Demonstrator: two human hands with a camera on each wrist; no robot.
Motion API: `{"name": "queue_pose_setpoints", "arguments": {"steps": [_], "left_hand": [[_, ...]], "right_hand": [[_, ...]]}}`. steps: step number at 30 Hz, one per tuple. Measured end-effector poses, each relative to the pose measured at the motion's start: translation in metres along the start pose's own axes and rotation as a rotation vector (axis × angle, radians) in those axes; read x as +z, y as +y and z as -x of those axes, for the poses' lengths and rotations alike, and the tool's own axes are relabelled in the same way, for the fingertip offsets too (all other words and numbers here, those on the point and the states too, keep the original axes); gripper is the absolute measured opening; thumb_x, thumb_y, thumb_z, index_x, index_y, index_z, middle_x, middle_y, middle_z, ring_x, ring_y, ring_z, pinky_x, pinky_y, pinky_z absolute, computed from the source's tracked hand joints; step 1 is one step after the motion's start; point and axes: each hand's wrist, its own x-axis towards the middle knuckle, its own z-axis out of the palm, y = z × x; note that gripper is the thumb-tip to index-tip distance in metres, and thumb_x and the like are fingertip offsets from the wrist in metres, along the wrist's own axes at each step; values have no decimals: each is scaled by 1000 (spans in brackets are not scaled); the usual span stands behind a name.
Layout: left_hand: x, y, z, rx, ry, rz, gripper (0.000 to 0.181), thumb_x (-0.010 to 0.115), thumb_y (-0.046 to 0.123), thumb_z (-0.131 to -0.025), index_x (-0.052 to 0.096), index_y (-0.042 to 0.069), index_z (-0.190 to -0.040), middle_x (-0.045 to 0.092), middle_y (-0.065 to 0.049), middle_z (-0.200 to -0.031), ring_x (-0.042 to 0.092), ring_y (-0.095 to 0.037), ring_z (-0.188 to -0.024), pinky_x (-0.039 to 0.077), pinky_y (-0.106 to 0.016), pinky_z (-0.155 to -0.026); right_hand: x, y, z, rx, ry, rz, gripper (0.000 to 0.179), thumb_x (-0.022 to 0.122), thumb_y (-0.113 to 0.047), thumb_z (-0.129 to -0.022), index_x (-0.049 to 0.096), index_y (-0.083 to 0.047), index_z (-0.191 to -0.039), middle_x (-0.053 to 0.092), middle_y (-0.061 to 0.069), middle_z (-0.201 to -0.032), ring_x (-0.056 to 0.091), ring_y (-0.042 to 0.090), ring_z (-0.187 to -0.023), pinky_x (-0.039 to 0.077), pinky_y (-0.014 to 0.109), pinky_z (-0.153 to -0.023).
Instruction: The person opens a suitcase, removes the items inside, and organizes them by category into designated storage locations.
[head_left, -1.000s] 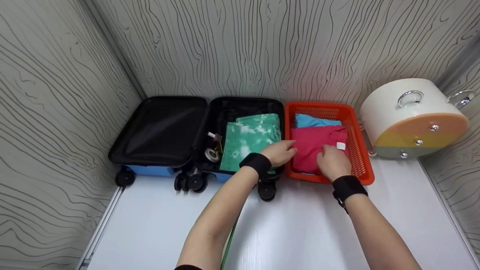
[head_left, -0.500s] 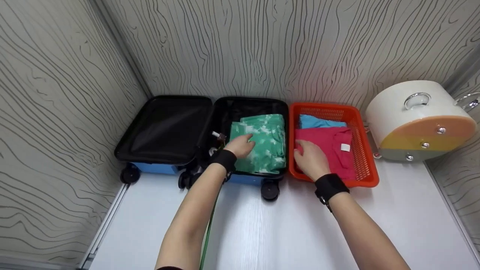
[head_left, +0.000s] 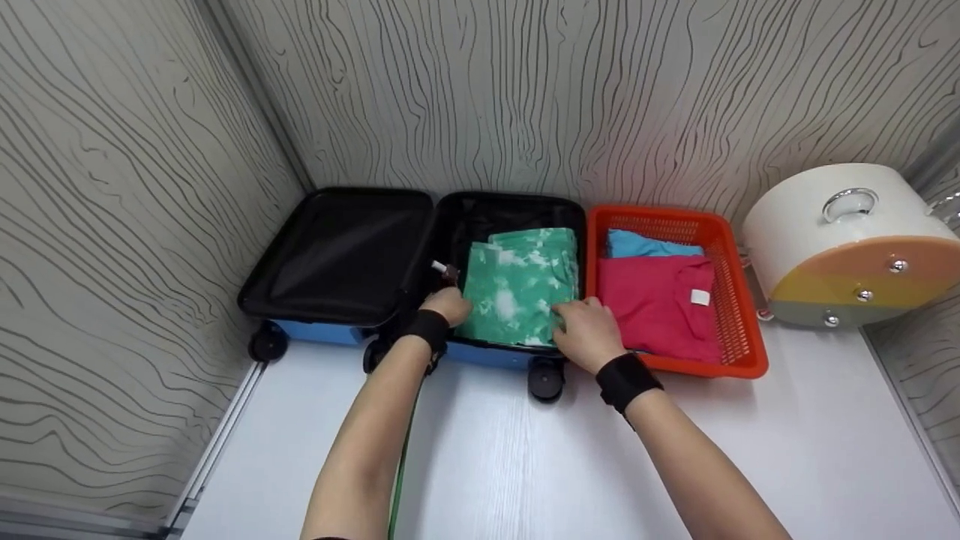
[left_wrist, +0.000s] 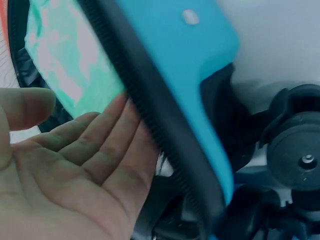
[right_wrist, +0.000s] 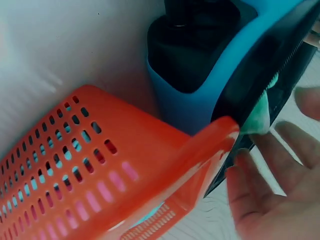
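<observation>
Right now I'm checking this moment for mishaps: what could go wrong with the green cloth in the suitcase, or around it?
The green cloth lies close to the zip edge of the suitcase, so a corner might get caught there. The left hand is beside the small white-tipped item and could knock it. The orange basket stands right by the suitcase, so the right hand may bump it.
</observation>
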Motion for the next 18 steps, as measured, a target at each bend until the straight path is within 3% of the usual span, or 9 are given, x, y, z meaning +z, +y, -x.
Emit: {"name": "queue_pose_setpoints", "arguments": {"steps": [2,4,9,13,18], "left_hand": [[5,-1,-3,-11,-24,-37,36,40,17,-107,48,11,-73,37,-1,-64,35,-19,-62,33,-33,-64],[10,-1,-5,-13,-47,-83,41,42,17,-107,45,13,-67,37,-1,-63,36,-18,-60,34,-32,-63],[22,1,-12,-15,-82,-146,36,45,14,-107,51,11,-71,40,-2,-65,35,-16,-55,33,-29,-57],[28,1,-17,-6,-58,-156,32,46,9,-105,52,10,-73,42,-2,-68,37,-16,-57,32,-29,-56],[29,0,-16,-51,5,-101,27,48,5,-102,54,9,-76,46,-4,-73,40,-19,-62,34,-30,-58]], "right_hand": [[3,-2,1,-1,4,46,35,66,-8,-92,72,-3,-126,70,19,-120,55,43,-112,43,54,-92],[7,-3,1,-6,13,86,35,66,-6,-91,72,-5,-126,70,20,-118,55,42,-112,43,53,-89],[12,-2,1,-21,43,144,37,63,1,-93,72,-7,-128,70,20,-112,55,42,-108,42,51,-84],[13,-1,0,-23,58,145,40,62,5,-92,72,-9,-128,70,20,-111,55,42,-107,42,51,-82],[14,-1,-1,-23,69,135,36,62,4,-93,74,-8,-124,69,20,-109,55,41,-104,40,48,-79]]}}
